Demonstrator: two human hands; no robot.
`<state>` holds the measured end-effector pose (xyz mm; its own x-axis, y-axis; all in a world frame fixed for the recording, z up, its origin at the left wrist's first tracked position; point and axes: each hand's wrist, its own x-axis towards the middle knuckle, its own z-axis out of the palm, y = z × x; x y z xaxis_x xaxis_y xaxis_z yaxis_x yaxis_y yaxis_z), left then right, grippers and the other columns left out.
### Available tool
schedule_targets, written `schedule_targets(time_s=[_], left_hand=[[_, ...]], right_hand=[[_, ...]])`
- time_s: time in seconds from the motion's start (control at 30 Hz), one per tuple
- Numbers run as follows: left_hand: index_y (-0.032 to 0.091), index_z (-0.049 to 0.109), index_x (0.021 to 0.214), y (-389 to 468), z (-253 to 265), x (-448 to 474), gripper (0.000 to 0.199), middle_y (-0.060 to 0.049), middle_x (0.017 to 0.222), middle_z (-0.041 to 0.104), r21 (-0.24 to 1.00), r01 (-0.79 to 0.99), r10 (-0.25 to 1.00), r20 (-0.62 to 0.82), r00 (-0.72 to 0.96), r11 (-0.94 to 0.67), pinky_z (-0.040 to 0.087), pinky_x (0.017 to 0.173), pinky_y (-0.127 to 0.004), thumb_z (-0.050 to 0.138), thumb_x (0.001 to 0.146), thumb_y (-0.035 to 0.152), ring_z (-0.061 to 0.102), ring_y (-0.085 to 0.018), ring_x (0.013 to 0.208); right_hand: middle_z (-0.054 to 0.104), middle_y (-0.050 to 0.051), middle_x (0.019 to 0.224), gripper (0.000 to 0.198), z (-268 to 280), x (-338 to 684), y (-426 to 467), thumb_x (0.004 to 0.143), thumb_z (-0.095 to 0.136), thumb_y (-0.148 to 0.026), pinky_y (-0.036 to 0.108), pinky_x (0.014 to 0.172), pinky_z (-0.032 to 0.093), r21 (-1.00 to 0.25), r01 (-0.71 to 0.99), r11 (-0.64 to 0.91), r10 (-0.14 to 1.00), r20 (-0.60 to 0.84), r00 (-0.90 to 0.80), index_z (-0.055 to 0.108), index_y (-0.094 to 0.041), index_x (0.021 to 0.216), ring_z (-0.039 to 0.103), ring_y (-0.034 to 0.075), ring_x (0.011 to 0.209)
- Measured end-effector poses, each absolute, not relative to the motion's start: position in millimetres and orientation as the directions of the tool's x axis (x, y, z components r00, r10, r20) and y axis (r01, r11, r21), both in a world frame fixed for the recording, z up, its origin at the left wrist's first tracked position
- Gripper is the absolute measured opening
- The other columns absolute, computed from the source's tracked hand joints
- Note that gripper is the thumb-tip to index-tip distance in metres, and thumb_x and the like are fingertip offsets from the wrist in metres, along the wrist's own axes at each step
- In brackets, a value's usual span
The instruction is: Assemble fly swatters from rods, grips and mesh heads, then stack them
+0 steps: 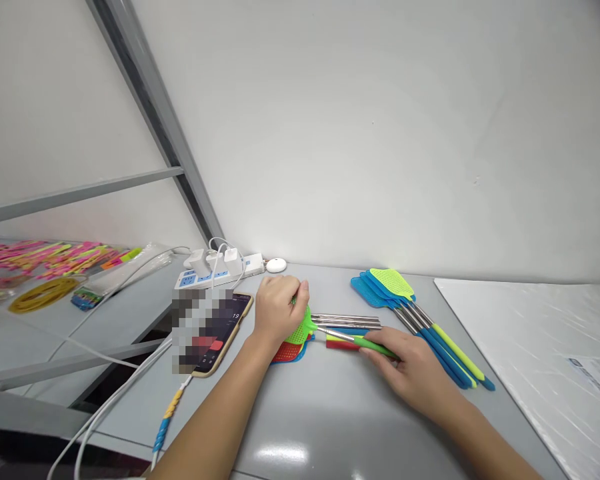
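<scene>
A green fly swatter (pixel 303 331) with a metal shaft stretches between my two hands. My left hand (pixel 280 303) is closed around its perforated head, covering most of it. My right hand (pixel 405 360) grips the green handle at the other end. Under the green head lie red and blue swatter heads (pixel 286 353), partly hidden. Several metal rods (pixel 347 321) lie side by side behind the shaft, with red, yellow and blue handles (pixel 340 345) in front of them. To the right, several blue and yellow-green fly swatters (pixel 420 318) rest in an overlapping pile.
A phone (pixel 223 333), partly blurred, lies left of my left hand, its cable running forward. Behind it stands a power strip (pixel 254 265) with white chargers. A white wrapped board (pixel 525 347) covers the right side. Metal frame bars (pixel 155 100) and colourful items (pixel 65 260) are at left.
</scene>
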<state>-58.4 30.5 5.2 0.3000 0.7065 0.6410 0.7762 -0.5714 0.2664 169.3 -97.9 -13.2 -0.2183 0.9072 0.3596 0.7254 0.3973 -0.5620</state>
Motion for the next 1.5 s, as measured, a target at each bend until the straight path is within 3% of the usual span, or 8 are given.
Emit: schedule_targets(time_s=[0.1,0.2,0.27,0.4,0.5,0.7,1.1,1.5], left_hand=[[0.020,0.060,0.088,30,7,-56,0.019,-0.008,0.094,0.065,0.295,0.709,0.600,0.769,0.222,-0.641,0.033,0.091,-0.039,0.046,0.090,0.032,0.056,-0.023,0.094],[0.021,0.046,0.126,34,10,-55,0.041,-0.013,0.132,0.050,0.535,0.494,0.597,0.801,-0.038,-0.686,0.032,0.103,-0.043,0.052,0.089,0.035,0.047,-0.025,0.121],[0.022,0.043,0.130,38,11,-57,0.048,-0.012,0.130,0.052,0.766,0.233,0.770,0.631,-0.097,-0.599,0.040,0.098,-0.039,0.056,0.088,0.040,0.053,-0.023,0.114],[0.017,0.060,0.111,43,13,-67,0.039,-0.011,0.108,0.067,0.986,-0.109,0.923,0.157,0.350,-0.126,0.051,0.083,-0.036,0.064,0.083,0.043,0.065,-0.023,0.094],[0.013,0.066,0.104,40,12,-74,0.036,-0.012,0.100,0.071,0.992,-0.091,0.814,-0.022,0.580,0.091,0.054,0.079,-0.039,0.070,0.078,0.038,0.068,-0.025,0.086],[0.014,0.067,0.102,31,7,-65,0.033,-0.010,0.094,0.072,0.998,0.005,0.769,-0.052,0.637,0.063,0.056,0.067,-0.036,0.072,0.077,0.036,0.068,-0.023,0.080],[0.016,0.069,0.099,24,9,-51,0.028,-0.009,0.100,0.073,0.996,0.077,0.796,-0.005,0.605,-0.053,0.056,0.080,-0.036,0.071,0.079,0.035,0.069,-0.024,0.090],[0.017,0.067,0.110,22,13,-47,0.035,-0.009,0.105,0.073,1.000,-0.005,0.812,0.010,0.584,-0.009,0.056,0.081,-0.035,0.072,0.079,0.032,0.069,-0.024,0.092]], right_hand=[[0.068,0.003,0.092,0.018,-13,173,-96,0.093,0.052,-0.034,0.027,0.067,0.047,-0.610,0.714,0.343,0.916,0.385,-0.112,0.065,-0.025,0.102,0.062,0.017,0.080],[0.069,0.002,0.093,0.018,-16,178,-93,0.091,0.055,-0.035,0.026,0.067,0.047,-0.620,0.715,0.323,0.895,0.445,-0.019,0.065,-0.026,0.104,0.063,0.017,0.079],[0.069,0.001,0.093,0.018,-17,182,-93,0.091,0.056,-0.034,0.026,0.067,0.047,-0.605,0.725,0.331,0.876,0.483,0.003,0.065,-0.027,0.105,0.063,0.017,0.078],[0.068,0.001,0.088,0.019,-16,192,-92,0.093,0.053,-0.034,0.027,0.065,0.044,-0.536,0.773,0.340,0.885,0.461,-0.069,0.064,-0.027,0.107,0.060,0.016,0.073],[0.065,0.001,0.084,0.022,-16,203,-90,0.095,0.049,-0.034,0.028,0.063,0.042,-0.437,0.829,0.348,0.900,0.403,-0.166,0.063,-0.028,0.110,0.058,0.015,0.069],[0.062,0.003,0.081,0.022,-19,217,-89,0.096,0.046,-0.031,0.028,0.061,0.037,-0.303,0.869,0.391,0.863,0.448,-0.232,0.061,-0.024,0.111,0.054,0.015,0.067],[0.047,-0.004,0.061,0.038,6,214,-93,0.096,0.038,-0.049,0.025,0.051,0.029,-0.617,0.778,0.121,0.992,0.045,-0.119,0.054,-0.023,0.073,0.039,0.012,0.055],[0.057,-0.001,0.063,0.014,-9,215,-92,0.093,0.055,-0.029,0.025,0.056,0.028,-0.114,0.922,0.370,0.730,0.650,-0.213,0.067,-0.023,0.095,0.047,0.011,0.056]])
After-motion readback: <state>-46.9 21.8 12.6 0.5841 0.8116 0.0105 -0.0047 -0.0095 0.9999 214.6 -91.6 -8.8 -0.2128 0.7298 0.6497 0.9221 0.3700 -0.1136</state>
